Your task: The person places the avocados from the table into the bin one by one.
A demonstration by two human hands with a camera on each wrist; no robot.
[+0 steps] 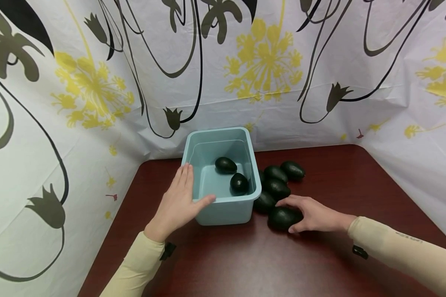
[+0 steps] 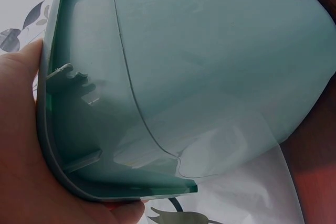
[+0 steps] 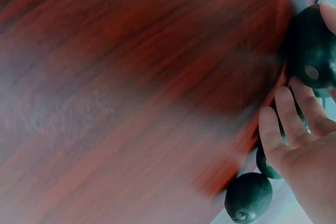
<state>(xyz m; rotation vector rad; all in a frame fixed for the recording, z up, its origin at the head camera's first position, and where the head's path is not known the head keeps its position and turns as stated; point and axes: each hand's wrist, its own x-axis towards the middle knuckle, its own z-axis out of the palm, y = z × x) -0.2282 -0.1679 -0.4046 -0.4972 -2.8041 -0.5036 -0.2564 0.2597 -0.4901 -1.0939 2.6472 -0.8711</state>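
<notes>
A light blue plastic bin (image 1: 223, 212) stands on the table, with two dark green avocados inside, one avocado (image 1: 225, 165) behind the other (image 1: 239, 183). My left hand (image 1: 178, 202) rests on the bin's left rim, fingers straight and thumb spread over the front corner. In the left wrist view the hand lies along the bin's rim (image 2: 46, 129). To the right of the bin, my right hand (image 1: 314, 213) holds the nearest avocado (image 1: 282, 218) between thumb and fingers. This avocado (image 3: 312, 51) also shows at the right wrist view's edge, by the fingers (image 3: 286, 111).
Several more avocados (image 1: 276, 188) lie clustered against the bin's right side, the farthest one (image 1: 292, 170) toward the back. The dark red wooden table (image 1: 238, 264) ends at a white flowered cloth (image 1: 215, 90) behind and at both sides.
</notes>
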